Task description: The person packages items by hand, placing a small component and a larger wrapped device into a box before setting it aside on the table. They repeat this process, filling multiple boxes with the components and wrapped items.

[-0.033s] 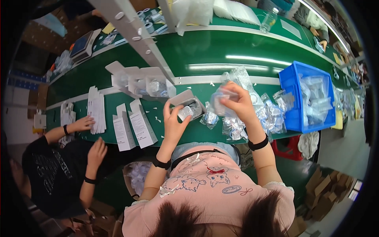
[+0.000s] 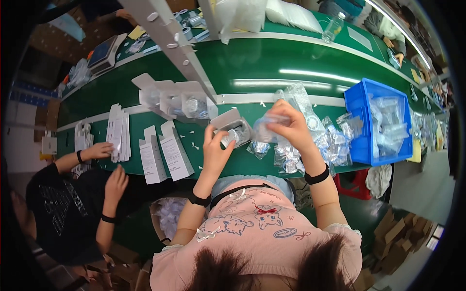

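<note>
My left hand [image 2: 217,151] is closed around a small white carton [image 2: 227,118], its flap up and its opening toward me. Inside the carton lies a clear-wrapped item, partly covered by my fingers. Just right of the carton, my right hand [image 2: 292,127] pinches a clear plastic bag [image 2: 264,127] with something pale in it, blurred by motion. Beneath the bag, a small silvery packet [image 2: 259,148] rests on the green table. Several more clear and silvery packets [image 2: 335,143] are heaped to the right of my right hand.
A blue bin [image 2: 359,121] of bagged items stands at the right. Open filled cartons [image 2: 177,114] sit beside a metal post [image 2: 170,43]. Two upright white cartons [image 2: 174,157] are nearer me. A co-worker's hand [image 2: 101,150] touches flat cartons [image 2: 119,136] at left.
My right hand has shifted slightly left with the bag, bringing it closer to the carton. My left hand still holds the carton. The co-worker's hands have moved slightly.
</note>
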`<state>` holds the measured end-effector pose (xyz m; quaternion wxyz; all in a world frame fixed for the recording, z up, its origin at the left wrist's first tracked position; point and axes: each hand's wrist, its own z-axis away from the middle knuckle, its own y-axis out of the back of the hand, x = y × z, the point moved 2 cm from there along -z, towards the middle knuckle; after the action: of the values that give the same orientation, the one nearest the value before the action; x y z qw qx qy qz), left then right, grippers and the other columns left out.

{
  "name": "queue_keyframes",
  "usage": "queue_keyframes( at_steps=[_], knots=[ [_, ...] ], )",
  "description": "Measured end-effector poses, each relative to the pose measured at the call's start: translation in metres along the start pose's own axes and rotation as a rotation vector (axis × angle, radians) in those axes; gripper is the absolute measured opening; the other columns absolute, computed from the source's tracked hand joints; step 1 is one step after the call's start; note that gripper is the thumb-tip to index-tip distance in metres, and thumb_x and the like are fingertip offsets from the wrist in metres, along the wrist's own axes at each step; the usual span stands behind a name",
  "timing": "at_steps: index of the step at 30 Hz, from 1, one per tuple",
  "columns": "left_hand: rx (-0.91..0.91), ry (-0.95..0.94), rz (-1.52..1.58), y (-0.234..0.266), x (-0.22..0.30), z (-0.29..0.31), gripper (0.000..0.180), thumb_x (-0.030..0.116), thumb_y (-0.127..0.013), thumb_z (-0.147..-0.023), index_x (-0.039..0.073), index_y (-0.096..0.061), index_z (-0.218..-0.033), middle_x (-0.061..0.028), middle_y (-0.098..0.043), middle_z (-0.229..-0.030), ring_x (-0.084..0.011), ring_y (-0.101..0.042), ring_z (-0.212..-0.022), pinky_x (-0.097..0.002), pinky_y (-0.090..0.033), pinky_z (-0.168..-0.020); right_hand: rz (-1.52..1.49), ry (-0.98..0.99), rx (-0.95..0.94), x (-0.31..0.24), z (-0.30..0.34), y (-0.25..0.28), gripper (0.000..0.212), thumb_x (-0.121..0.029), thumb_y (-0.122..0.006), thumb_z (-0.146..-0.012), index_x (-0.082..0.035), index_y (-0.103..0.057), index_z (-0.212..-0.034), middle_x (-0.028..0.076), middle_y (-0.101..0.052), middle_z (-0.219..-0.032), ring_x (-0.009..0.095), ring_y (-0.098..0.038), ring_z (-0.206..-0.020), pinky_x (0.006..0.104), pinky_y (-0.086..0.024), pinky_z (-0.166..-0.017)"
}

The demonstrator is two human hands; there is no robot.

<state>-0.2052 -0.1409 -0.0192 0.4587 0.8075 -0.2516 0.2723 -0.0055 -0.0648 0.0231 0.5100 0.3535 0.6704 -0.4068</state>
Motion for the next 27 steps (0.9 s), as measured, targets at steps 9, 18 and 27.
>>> queue_keyframes(
  at_steps=[9, 18, 27],
  knots=[
    [-0.207, 0.116, 0.061, 0.0, -0.018, -0.011, 0.012, 0.003, -0.063, -0.063, -0.003, -0.053, -0.067, -0.013, -0.05, -0.074, -0.029, -0.052, -0.067, -0.0343, -0.041, -0.059, 0.537, 0.476, -0.509, 0.043, -0.01, -0.05, 0.016, 0.002, -0.06, -0.062, -0.004, -0.056, -0.076, 0.009, -0.053, -0.09, 0.023, -0.055, -0.079, 0.0308, -0.047, -0.067],
    [-0.243, 0.192, 0.108, 0.001, -0.024, -0.012, 0.011, 0.0, -0.062, -0.067, -0.004, -0.052, -0.069, -0.0125, -0.054, -0.076, -0.0223, -0.052, -0.06, -0.0299, -0.04, -0.052, 1.039, 0.57, -0.514, 0.038, -0.002, -0.063, 0.019, -0.016, -0.062, -0.067, -0.008, -0.061, -0.084, 0.004, -0.052, -0.092, 0.024, -0.05, -0.094, 0.0436, -0.036, -0.089],
    [-0.132, 0.29, 0.274, 0.0, -0.028, -0.006, 0.01, 0.0, -0.061, -0.071, -0.004, -0.052, -0.071, -0.0081, -0.054, -0.077, -0.0115, -0.05, -0.059, -0.023, -0.04, -0.05, 1.264, 0.655, -0.367, 0.048, 0.028, -0.064, 0.038, -0.041, -0.061, -0.068, -0.006, -0.061, -0.081, 0.009, -0.049, -0.093, 0.027, -0.041, -0.106, 0.0581, -0.02, -0.096]
  ],
)
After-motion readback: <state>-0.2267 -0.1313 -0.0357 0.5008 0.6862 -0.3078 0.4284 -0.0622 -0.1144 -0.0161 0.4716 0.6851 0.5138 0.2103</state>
